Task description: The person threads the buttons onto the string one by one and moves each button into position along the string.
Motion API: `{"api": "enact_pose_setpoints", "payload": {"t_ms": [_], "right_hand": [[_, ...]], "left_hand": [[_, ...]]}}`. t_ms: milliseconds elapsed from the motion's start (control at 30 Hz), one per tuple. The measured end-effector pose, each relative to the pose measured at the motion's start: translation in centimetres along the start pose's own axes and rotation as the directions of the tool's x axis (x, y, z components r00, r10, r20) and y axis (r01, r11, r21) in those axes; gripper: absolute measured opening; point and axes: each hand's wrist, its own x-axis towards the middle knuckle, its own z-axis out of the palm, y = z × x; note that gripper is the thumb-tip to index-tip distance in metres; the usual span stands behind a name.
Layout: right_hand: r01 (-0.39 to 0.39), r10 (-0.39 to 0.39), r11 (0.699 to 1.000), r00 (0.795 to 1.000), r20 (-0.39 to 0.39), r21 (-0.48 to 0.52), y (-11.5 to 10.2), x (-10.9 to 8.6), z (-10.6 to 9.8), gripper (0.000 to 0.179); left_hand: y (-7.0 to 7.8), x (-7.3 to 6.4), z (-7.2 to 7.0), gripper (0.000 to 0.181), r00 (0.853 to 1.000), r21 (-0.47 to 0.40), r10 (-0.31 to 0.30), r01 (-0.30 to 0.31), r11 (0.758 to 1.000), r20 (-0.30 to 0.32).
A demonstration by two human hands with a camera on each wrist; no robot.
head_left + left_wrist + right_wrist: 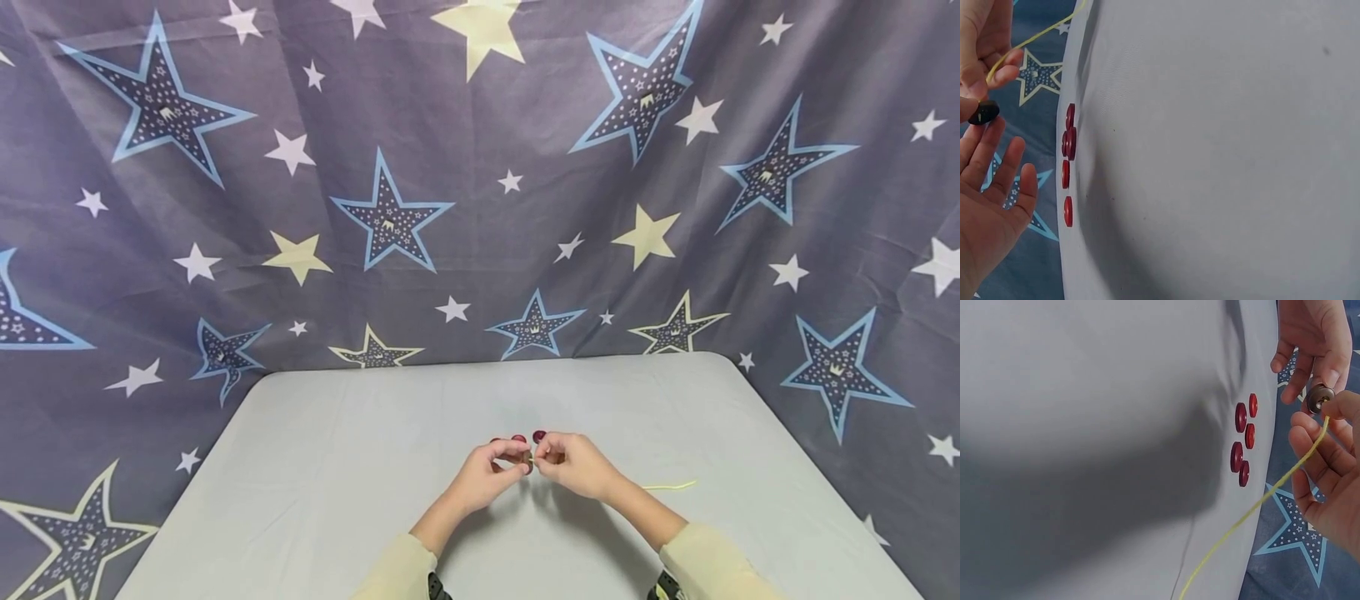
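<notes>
My left hand [482, 480] pinches a dark, shiny round button [1320, 399] between thumb and fingers, its other fingers spread loosely. Right up against it, my right hand [576, 463] pinches a yellow string [1285, 477] at the button's face, near the holes. From there the string runs back past the right hand, and a stretch of it shows beyond that forearm. In the left wrist view the button appears nearly black and edge-on. Just past the fingertips, several red and dark red buttons [1241, 417] lie on the table.
The pale grey table [360, 467] carries the red buttons near its middle in the head view. A dark curtain [465, 117] patterned with stars hangs behind and along both sides. Both wrists wear dark straps below light sleeves [708, 562].
</notes>
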Motion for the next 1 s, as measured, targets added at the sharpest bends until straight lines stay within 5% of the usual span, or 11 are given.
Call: {"api": "enact_pose_setpoints", "payload": {"t_ms": [233, 500, 767, 1000], "right_hand": [[-0.004, 0.004, 1.0, 1.0, 0.011, 0.012, 0.0, 0.0, 0.3, 0.005], [-0.024, 0.023, 0.999, 1.0, 0.019, 0.046, 0.0, 0.0, 0.3, 0.005], [-0.073, 0.061, 0.985, 0.995, 0.078, 0.158, 0.3, -0.1, 0.3, 0.013], [-0.119, 0.11, 0.977, 0.992, 0.059, 0.179, 0.2, 0.0, 0.5, 0.026]], "left_hand": [[0.5, -0.3, 0.2, 0.025, 1.0, -0.014, -0.017, 0.017, 1.0, -0.006], [3.2, -0.9, -0.5, 0.026, 1.0, -0.038, 0.0, 0.0, 0.999, -0.003], [0.2, -0.4, 0.2, 0.025, 0.999, -0.021, -0.008, 0.007, 1.0, -0.043], [0.0, -0.3, 0.2, 0.027, 0.998, -0.032, 0.01, -0.012, 0.999, -0.064]]}}
